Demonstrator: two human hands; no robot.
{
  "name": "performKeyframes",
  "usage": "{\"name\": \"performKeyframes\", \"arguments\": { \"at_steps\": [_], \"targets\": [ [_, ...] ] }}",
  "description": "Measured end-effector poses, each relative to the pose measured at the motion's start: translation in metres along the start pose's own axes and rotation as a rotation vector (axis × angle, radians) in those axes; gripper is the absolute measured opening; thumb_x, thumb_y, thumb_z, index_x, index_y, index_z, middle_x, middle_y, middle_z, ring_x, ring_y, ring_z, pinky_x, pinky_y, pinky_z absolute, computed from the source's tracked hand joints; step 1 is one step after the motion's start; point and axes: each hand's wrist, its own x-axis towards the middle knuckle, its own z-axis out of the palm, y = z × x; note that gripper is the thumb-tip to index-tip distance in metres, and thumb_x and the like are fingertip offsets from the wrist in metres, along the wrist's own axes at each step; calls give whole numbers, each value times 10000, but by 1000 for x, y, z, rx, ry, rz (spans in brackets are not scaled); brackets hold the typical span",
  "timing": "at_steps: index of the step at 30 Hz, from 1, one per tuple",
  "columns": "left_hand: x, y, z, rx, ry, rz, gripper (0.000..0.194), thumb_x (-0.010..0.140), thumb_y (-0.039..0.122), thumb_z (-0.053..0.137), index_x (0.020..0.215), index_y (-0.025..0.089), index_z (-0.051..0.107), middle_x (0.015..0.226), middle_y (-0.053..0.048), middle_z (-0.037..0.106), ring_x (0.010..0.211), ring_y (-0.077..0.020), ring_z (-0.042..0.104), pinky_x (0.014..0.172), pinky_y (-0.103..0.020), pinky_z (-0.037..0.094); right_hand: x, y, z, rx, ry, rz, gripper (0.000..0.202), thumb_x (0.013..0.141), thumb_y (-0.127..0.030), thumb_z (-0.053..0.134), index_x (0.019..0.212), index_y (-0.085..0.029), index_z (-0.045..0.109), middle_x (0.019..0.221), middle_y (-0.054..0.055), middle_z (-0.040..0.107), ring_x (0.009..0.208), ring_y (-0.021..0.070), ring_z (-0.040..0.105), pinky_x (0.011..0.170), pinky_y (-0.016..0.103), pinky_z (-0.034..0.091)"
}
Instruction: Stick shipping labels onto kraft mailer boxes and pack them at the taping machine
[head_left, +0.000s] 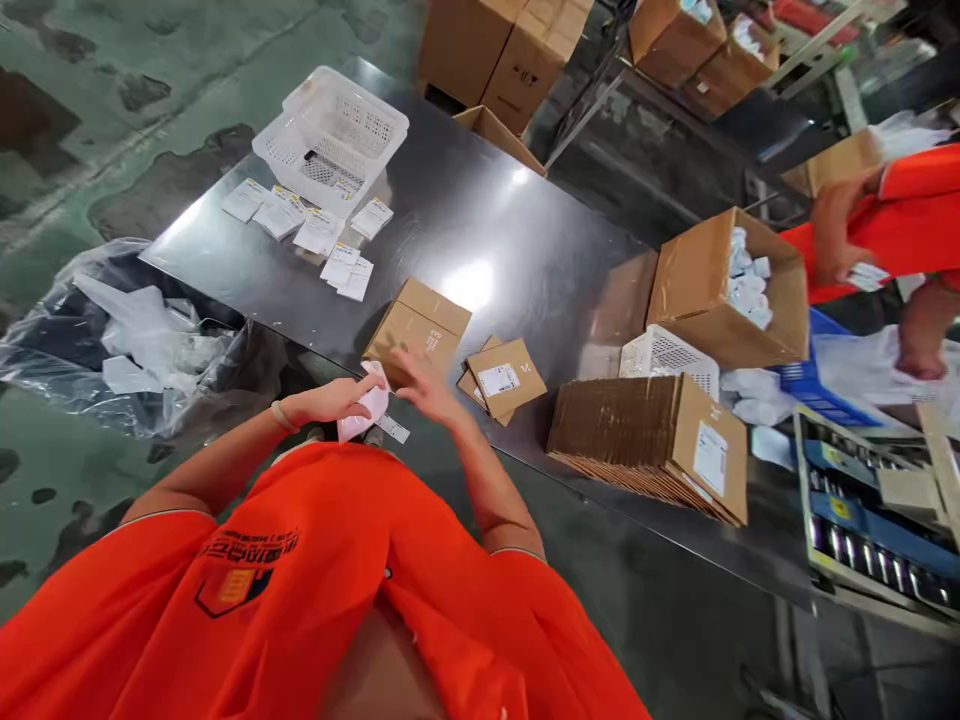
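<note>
Spanning the view, the table (555, 250) carries stacked flat cartons (611, 420), seemingly unused, a basket (384, 152) and one box (420, 322) at the near edge. Work looks partway: the right hand (431, 388) is spread, apparently empty; the left hand (334, 401) pinches a pink sheet (369, 408) by the box; packets (318, 231) lie loose.

Plastic basket (300, 152) at left far end of metal table (555, 240), flat packets (319, 232) before it. Closed carton (420, 325) right of packets; flattened cartons (517, 365) beside it. Farther right, carton stack (615, 415); behind, open carton (686, 290), apparently small pouches (748, 285) inside.
</note>
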Motion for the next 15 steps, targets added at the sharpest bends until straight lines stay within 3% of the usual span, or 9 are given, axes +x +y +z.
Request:
{"name": "performKeyframes", "arguments": {
  "at_steps": [1,3,5,7,9,11,13,15],
  "targets": [
    [-5,4,-3,-11,-24,7,591,849,380,809,1394,199,668,787,-21,687,727,-278,688,740,-311,455,16,-16,11,65,-159,-160,278,991,-453,721,1167,-261,820,1245,138,798,1362,344,653,1313,594,335],
    [-16,7,-8,-97,-18,-6,591,834,393,828,1367,213,647,821,-14,715,727,-246,683,722,-292,444,40,-39,24,143,-376,-296,189,982,-368,715,861,-238,778,934,59,792,1044,274,723,1230,530,421],
    [-28,3,-12,-246,38,-35,569,858,430,805,1350,220,610,774,17,694,676,-201,638,683,-273,425,53,-51,29,195,-446,-269,313,971,-326,692,681,-213,658,708,-4,667,766,186,625,998,386,516],
    [-42,-8,-14,-413,144,-51,556,888,502,767,1332,226,577,725,38,657,613,-166,571,627,-259,392,61,-55,29,267,-440,-183,375,955,-344,685,624,-207,577,619,-38,542,651,138,494,748,278,447],
    [-57,-24,-16,-542,297,-63,568,894,567,751,1310,230,562,686,49,615,556,-143,499,571,-250,346,67,-57,27,367,-439,-77,402,938,-376,690,607,-209,534,584,-56,456,600,115,414,629,251,342],
    [-72,-42,-20,-611,484,-103,581,890,587,751,1310,234,561,665,63,569,520,-126,443,536,-242,311,77,-62,28,483,-363,65,418,927,-418,703,612,-218,515,561,-66,407,558,104,373,574,246,293],
    [-86,-59,-25,-629,623,-174,587,871,598,763,1293,230,585,653,75,527,511,-119,418,520,-237,303,90,-72,36,613,-158,217,408,932,-477,711,666,-230,524,555,-72,408,531,104,374,537,241,295],
    [-93,-72,-29,-613,677,-223,618,808,609,805,1255,220,630,713,53,588,539,-117,443,530,-241,339,105,-89,57,753,66,312,388,937,-538,718,752,-244,545,567,-74,440,524,111,409,517,232,331]
  ]
}}
